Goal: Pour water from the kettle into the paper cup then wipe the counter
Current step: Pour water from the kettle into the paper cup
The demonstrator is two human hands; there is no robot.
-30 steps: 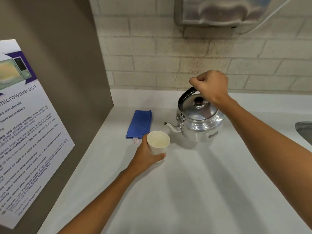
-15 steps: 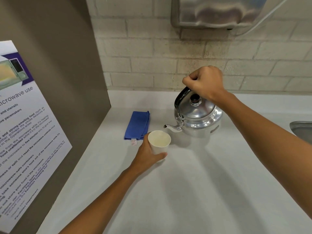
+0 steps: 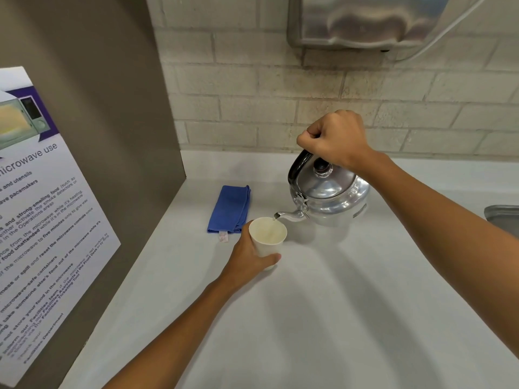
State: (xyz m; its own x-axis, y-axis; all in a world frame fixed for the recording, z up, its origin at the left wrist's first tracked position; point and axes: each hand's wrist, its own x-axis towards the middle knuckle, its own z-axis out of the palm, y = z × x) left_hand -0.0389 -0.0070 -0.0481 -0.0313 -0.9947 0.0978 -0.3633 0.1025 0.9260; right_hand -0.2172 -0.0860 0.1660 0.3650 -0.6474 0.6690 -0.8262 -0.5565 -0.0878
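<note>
A shiny metal kettle (image 3: 334,197) with a black handle and black lid knob hangs tilted to the left above the white counter (image 3: 323,304). My right hand (image 3: 335,138) is closed around its handle. Its spout tip sits over the rim of a white paper cup (image 3: 266,234), and a thin stream of water runs into the cup. My left hand (image 3: 247,256) wraps the cup from the left and front, steadying it on the counter. A folded blue cloth (image 3: 229,210) lies flat just behind and left of the cup.
A brown panel (image 3: 92,130) carrying a microwave-use poster (image 3: 33,220) walls off the left side. A brick wall runs along the back, with a metal dispenser (image 3: 365,21) mounted high on it. A steel sink edge (image 3: 502,217) shows at the right.
The kettle has been lifted off the counter, shifted left and tipped; its spout now reaches over the cup and water is flowing. My left hand has stayed on the cup.
</note>
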